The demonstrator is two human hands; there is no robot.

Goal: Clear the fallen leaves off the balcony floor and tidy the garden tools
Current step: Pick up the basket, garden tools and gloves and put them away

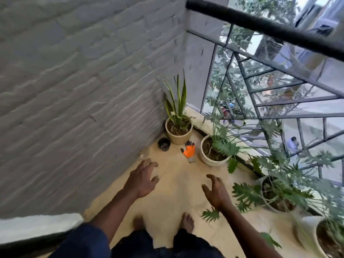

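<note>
1. Left hand (142,180) and right hand (216,192): both empty, fingers spread, above the floor (176,202), centre frame.
2. Orange glove (189,150) lies flat just above centre, between ribbed pot (178,136) and white pot (209,159). Likely soft, light, limp; pinch at the grey cuff.
3. Green leaf (210,215), lower centre-right: probably thin, tears easily; lift by the stem.

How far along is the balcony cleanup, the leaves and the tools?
Done: most of the floor looks free of leaves. In hand: nothing. The left hand and right hand are both empty above it. Left: a green leaf by the foot, seemingly fallen, and the orange glove lying loose beside a white pot.
</note>
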